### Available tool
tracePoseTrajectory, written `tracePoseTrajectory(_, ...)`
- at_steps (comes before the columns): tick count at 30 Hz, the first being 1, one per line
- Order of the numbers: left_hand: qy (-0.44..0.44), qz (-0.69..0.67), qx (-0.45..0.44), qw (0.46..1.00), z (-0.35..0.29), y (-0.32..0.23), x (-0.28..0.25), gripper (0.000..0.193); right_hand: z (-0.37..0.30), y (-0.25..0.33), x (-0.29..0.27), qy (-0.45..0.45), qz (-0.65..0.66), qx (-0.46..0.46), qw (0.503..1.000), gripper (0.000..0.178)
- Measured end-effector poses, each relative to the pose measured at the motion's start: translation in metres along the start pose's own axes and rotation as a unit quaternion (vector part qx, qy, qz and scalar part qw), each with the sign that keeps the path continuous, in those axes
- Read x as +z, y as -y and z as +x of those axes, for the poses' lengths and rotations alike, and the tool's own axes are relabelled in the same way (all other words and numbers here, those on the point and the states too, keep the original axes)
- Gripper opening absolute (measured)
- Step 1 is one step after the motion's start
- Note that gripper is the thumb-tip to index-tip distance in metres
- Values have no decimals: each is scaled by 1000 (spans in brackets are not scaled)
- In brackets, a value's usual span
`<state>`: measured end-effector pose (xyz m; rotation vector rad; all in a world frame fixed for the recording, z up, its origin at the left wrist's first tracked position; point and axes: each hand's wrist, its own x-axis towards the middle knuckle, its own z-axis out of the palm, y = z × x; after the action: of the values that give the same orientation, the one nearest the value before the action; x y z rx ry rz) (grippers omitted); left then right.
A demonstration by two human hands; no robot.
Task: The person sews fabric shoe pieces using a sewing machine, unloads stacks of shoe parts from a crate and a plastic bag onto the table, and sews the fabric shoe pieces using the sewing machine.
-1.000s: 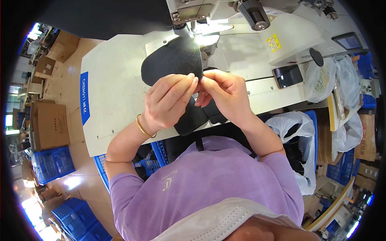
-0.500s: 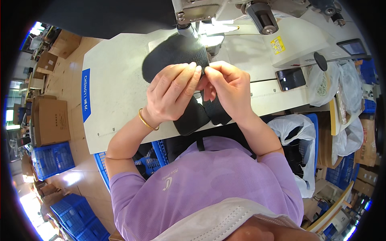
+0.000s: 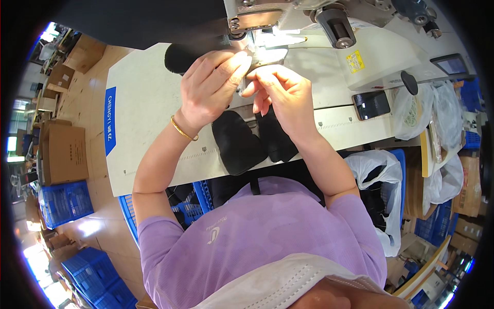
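A black knit fabric piece (image 3: 179,57) lies under the sewing machine head (image 3: 257,20), mostly covered by my left hand. My left hand (image 3: 212,85) is closed on its edge close to the lit needle area, fingertips pressed together. My right hand (image 3: 283,95) pinches at the same edge with thumb and forefinger, its other fingers curled loosely below. What lies between the two sets of fingertips is small and partly hidden. Two more black fabric pieces (image 3: 236,144) (image 3: 274,136) rest at the table's front edge, below my hands.
The pale machine table (image 3: 149,103) bears a dark phone (image 3: 371,105) on the right. Clear plastic bags (image 3: 414,110) hang beyond it. A blue crate lined with a white bag (image 3: 378,165) stands by my right side. Cardboard boxes (image 3: 64,154) and blue crates (image 3: 67,203) stand on the left floor.
Both hands have moved up and slightly left, nearer the needle. The black fabric has shifted left and away under the left hand, so less of it shows.
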<state>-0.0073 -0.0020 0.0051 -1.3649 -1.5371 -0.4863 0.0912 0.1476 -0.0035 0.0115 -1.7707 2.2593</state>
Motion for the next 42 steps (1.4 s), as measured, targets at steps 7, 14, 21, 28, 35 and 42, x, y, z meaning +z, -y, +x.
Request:
tracePoseTrajectory(7,-5,12,-1,1000,3,5,6,34,-8,-3,-6,17,-13,8,1000,17)
tracePoseTrajectory(14,46,27,-77,996,11,-15,4,33,-8,-5,-9,17,-24,11,1000,18)
tracePoseTrajectory(21,35,28,-28,999,-4,4,-13,44,-18,-7,-19,48,-31,48,997,20)
tracePoseTrajectory(28,121,-38,-62,990,9,-24,-65,44,-25,-18,-5,76,70,61,993,25)
tracePoseTrajectory(35,80,-38,-54,995,14,-56,-53,40,-47,-10,11,68,105,16,992,26)
tracePoseTrajectory(42,79,-19,-43,996,13,-44,-40,40,-40,-2,9,64,57,32,996,26)
